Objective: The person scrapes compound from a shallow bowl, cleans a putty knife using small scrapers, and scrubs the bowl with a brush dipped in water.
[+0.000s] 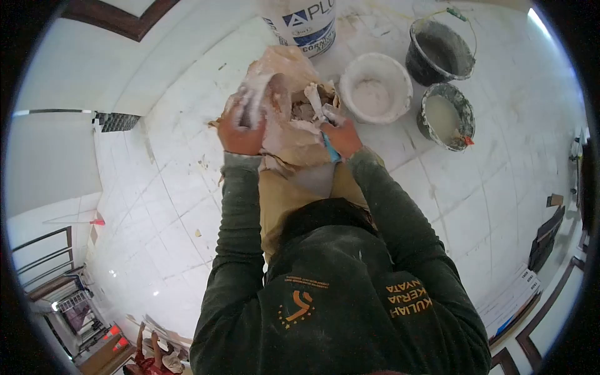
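A torn brown paper bag dusted with white powder lies in front of my knees, its top open and crumpled. My left hand is over the bag's left side, coated in white and smeared by motion. A pale curved shape shows above its fingers; I cannot tell what it is. My right hand is closed at the bag's right edge around a tool with a blue handle; its working end is unclear. Between the hands, greyish lumps show in the bag's opening.
Right of the bag stands a white basin. Beyond it are a dark bucket and a smaller black bucket holding pale liquid. A large white printed pail stands behind the bag. Another person is at lower left.
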Motion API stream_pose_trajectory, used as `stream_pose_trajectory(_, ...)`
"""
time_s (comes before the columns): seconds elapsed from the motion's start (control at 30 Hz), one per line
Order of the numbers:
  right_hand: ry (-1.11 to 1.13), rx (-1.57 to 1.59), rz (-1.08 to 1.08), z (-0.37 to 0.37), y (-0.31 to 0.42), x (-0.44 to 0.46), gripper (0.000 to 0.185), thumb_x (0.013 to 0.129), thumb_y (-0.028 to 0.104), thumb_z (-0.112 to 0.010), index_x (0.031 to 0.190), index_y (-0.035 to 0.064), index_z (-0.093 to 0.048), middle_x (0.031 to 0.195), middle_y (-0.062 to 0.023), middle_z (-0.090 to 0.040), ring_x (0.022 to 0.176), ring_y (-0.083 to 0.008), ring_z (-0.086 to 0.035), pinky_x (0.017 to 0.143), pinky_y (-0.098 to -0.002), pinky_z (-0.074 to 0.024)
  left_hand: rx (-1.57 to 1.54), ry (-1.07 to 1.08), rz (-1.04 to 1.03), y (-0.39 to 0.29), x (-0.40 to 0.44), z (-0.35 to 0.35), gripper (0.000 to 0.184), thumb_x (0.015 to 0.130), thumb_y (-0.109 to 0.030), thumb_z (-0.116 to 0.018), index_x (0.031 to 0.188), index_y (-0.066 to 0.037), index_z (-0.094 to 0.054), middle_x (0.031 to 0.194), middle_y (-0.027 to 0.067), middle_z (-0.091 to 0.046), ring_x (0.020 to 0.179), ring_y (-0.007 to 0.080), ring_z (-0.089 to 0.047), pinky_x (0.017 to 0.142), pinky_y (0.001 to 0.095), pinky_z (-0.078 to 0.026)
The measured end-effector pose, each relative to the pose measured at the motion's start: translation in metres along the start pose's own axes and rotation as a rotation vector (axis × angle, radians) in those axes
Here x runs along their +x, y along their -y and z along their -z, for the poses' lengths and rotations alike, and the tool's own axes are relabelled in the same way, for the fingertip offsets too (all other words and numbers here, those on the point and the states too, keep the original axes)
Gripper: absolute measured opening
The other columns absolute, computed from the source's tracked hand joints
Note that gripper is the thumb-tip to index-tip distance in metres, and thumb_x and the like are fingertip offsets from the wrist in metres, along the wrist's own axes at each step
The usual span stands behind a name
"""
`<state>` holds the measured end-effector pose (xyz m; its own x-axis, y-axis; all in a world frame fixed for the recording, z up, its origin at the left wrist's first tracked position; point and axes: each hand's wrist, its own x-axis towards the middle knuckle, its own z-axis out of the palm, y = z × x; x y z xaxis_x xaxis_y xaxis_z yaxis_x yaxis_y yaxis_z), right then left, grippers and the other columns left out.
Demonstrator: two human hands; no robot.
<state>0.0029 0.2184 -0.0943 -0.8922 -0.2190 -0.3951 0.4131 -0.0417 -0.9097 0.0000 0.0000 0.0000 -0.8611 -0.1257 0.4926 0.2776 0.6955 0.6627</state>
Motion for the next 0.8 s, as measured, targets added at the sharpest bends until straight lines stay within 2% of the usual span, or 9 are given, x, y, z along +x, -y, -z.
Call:
stream_pose_trajectory(0.07,-0.021,-0.04,-0.001,0.002,-0.023,0.024,0.04,0.08,0.024,-0.062,0.103,-0.0079,-0.056,0.075,-0.0131,-0.061,0.065,-0.0205,-0.056,0.06,-0.0364,-0.0456,0.101,0.057,-0.152,-0.017,-0.002,-0.013,0.037,0.074,-0.008,-0.066,0.111,-0.006,-0.065,0.116,0.0147,-0.062,0.106,0.027,-0.062,0.086,0.0347,-0.05)
stream_pose_trajectory(0.17,-0.071,-0.107,-0.008,-0.02,-0.051,0.058,0.056,0.076,0.033,-0.067,0.1,-0.0149,-0.05,0.085,-0.0208,-0.06,0.078,-0.0308,-0.058,0.068,-0.0429,-0.0464,0.15,0.126,-0.236,-0.015,-0.008,-0.018,0.037,0.073,-0.013,-0.068,0.11,-0.007,-0.065,0.113,0.0152,-0.063,0.106,0.03,-0.061,0.087,0.037,-0.05)
stream_pose_trajectory(0.23,-0.099,-0.146,-0.029,-0.019,-0.058,0.055,0.061,0.075,0.035,-0.068,0.099,-0.0173,-0.048,0.088,-0.0234,-0.059,0.083,-0.0342,-0.058,0.071,-0.0451,-0.0466,0.161,0.172,-0.274,-0.01,-0.019,-0.034,0.038,0.074,-0.018,-0.069,0.111,-0.009,-0.065,0.116,0.0148,-0.061,0.097,0.0304,-0.064,0.08,0.0382,-0.052)
stream_pose_trajectory(0.43,-0.126,-0.336,-0.13,-0.045,-0.015,0.025,0.064,0.078,0.036,-0.067,0.099,-0.0202,-0.044,0.087,-0.024,-0.06,0.082,-0.0321,-0.06,0.071,-0.0432,-0.0479,0.155,0.122,-0.183,0.019,-0.02,-0.051,0.041,0.072,-0.019,-0.068,0.112,-0.009,-0.063,0.119,0.0122,-0.06,0.098,0.031,-0.063,0.081,0.0384,-0.052)
stream_pose_trajectory(0.5,0.121,-0.288,-0.018,-0.046,-0.04,0.026,0.059,0.081,0.033,-0.063,0.108,-0.0166,-0.045,0.078,-0.0196,-0.061,0.074,-0.0287,-0.061,0.069,-0.0439,-0.048,0.212,0.102,-0.164,0.022,-0.018,-0.06,0.042,0.073,-0.02,-0.067,0.113,-0.008,-0.063,0.119,0.0132,-0.06,0.099,0.0311,-0.063,0.082,0.0376,-0.052)
stream_pose_trajectory(0.53,0.118,-0.285,-0.018,-0.049,-0.029,0.015,0.059,0.081,0.033,-0.063,0.108,-0.0166,-0.045,0.078,-0.0196,-0.061,0.074,-0.0287,-0.061,0.069,-0.0439,-0.048,0.211,0.105,-0.167,0.024,-0.016,-0.062,0.042,0.073,-0.02,-0.067,0.113,-0.008,-0.063,0.119,0.0132,-0.06,0.099,0.0311,-0.063,0.082,0.0376,-0.052)
stream_pose_trajectory(0.6,0.018,-0.15,0.046,-0.054,0.009,-0.014,0.034,0.084,0.017,-0.055,0.114,0.0018,-0.058,0.073,-0.0104,-0.062,0.06,-0.0185,-0.057,0.061,-0.0338,-0.0471,0.192,0.069,-0.175,0.026,-0.012,-0.062,0.043,0.073,-0.02,-0.066,0.114,-0.007,-0.062,0.119,0.0143,-0.06,0.1,0.0307,-0.062,0.082,0.0372,-0.052)
stream_pose_trajectory(0.73,-0.028,-0.202,0.06,-0.034,-0.016,-0.011,0.033,0.085,0.015,-0.053,0.114,0.0013,-0.058,0.075,-0.009,-0.061,0.063,-0.018,-0.056,0.061,-0.0339,-0.0462,0.204,0.095,-0.123,0.023,-0.002,-0.047,0.042,0.075,-0.022,-0.068,0.112,-0.005,-0.062,0.119,0.0146,-0.06,0.099,0.0294,-0.063,0.081,0.037,-0.052)
stream_pose_trajectory(0.8,-0.212,-0.265,0.263,-0.022,-0.045,-0.002,0.047,0.084,0.031,-0.057,0.119,0.0,-0.051,0.082,-0.0176,-0.059,0.073,-0.0292,-0.057,0.065,-0.0446,-0.045,0.218,0.054,-0.148,0.021,0.005,-0.036,0.042,0.075,-0.022,-0.072,0.112,-0.003,-0.064,0.115,0.0149,-0.063,0.095,0.0257,-0.066,0.077,0.0339,-0.053)
